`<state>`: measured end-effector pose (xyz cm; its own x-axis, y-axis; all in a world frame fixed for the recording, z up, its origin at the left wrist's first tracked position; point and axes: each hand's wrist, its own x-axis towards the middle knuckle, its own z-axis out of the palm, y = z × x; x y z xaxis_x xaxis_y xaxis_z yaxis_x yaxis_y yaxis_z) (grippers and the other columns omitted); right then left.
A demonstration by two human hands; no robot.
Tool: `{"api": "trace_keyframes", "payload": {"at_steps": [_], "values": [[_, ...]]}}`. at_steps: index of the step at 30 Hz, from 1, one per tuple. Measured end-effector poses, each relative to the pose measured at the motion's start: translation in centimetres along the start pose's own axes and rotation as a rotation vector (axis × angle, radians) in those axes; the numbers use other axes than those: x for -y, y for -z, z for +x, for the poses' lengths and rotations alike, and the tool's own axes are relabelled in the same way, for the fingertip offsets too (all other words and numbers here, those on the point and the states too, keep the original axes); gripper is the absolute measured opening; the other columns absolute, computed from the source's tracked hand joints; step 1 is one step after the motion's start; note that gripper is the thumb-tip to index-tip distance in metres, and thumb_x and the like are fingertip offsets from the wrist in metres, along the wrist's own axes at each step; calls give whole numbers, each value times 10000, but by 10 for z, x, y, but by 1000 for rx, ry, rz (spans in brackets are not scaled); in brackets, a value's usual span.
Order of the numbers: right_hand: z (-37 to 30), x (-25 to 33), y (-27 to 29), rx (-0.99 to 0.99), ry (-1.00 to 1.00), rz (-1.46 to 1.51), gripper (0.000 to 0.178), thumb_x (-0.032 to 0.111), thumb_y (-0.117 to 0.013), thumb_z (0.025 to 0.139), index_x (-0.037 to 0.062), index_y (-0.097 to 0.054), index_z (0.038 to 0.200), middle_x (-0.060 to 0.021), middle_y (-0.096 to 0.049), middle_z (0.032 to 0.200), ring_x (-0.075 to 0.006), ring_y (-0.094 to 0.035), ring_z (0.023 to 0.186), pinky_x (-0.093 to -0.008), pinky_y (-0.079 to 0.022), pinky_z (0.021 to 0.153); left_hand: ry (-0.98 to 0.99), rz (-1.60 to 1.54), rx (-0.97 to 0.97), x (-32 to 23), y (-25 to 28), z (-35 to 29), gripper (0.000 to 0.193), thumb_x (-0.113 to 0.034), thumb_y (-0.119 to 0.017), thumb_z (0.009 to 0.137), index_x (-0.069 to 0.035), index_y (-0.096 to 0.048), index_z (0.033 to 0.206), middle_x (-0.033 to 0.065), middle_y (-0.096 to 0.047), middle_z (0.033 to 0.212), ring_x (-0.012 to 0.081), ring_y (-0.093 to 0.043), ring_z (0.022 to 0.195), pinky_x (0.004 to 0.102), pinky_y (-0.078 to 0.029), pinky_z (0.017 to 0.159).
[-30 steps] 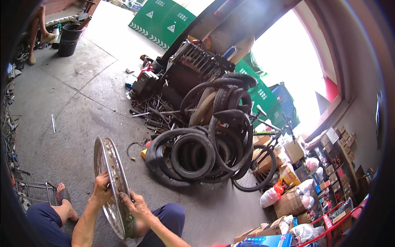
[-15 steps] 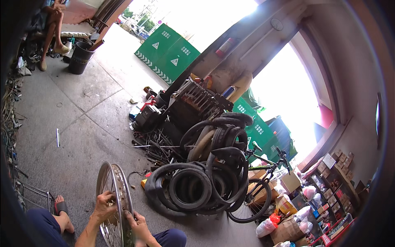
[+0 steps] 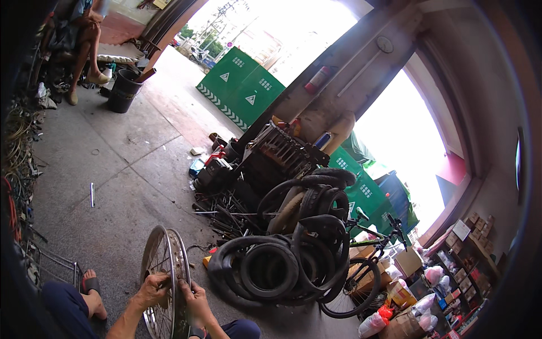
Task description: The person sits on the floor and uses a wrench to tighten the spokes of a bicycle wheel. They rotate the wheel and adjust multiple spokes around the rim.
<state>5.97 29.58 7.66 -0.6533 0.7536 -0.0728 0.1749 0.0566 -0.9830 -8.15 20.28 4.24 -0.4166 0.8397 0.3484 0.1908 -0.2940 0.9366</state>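
A bare spoked wheel rim [image 3: 179, 255], metal and without a tyre, stands upright between my knees. From its left side my left hand [image 3: 152, 290] reaches in by the spokes, its fingers curled at the rim. My right hand [image 3: 196, 302] grips the right edge of the rim, with fingers bent against the metal. Both hands are at about the same height, facing each other across the rim. The wheel's lower part runs out of the picture's bottom edge. Whether a small part or tool sits between my fingers, I cannot make out.
Ahead to the right lies a pile of black tyres and tubes [image 3: 270, 270], beside a bicycle [image 3: 361, 277]. Behind it stands a rack of tools [image 3: 282, 148]. A metal strip [image 3: 92, 194] lies on the floor. A seated person [image 3: 90, 39] is near a black bucket [image 3: 123, 91].
The whole scene has shifted slightly right and down in the picture as my head moved. My hands stay on the wheel rim, with the fingers slightly shifted.
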Motion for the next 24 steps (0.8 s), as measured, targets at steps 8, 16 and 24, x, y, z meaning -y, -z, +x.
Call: {"api": "trace_keyframes", "payload": {"at_steps": [8,16,24], "values": [[-18,17,3,-32,70,-287,408,400,-590,977,2,-677,968,-94,-645,717,-134,-576,676,-315,-481,636,-60,-62,-15,5,1,2,177,27,-627,812,43,-697,974,105,-704,990,185,-657,921,292,-506,801],[-23,18,1,-35,79,-190,350,326,-604,980,-9,-674,908,-19,-609,688,-85,-502,641,-277,-425,564,168,-349,111,-5,4,2,231,-5,-603,899,42,-663,1117,73,-671,1071,135,-598,969,277,-483,853],[-28,22,-4,-67,135,-217,351,294,-610,980,-34,-653,860,-39,-578,639,-90,-483,611,-288,-416,536,-143,-8,-62,-10,0,3,239,-1,-639,752,34,-712,977,139,-712,949,243,-647,942,354,-515,863]]}}
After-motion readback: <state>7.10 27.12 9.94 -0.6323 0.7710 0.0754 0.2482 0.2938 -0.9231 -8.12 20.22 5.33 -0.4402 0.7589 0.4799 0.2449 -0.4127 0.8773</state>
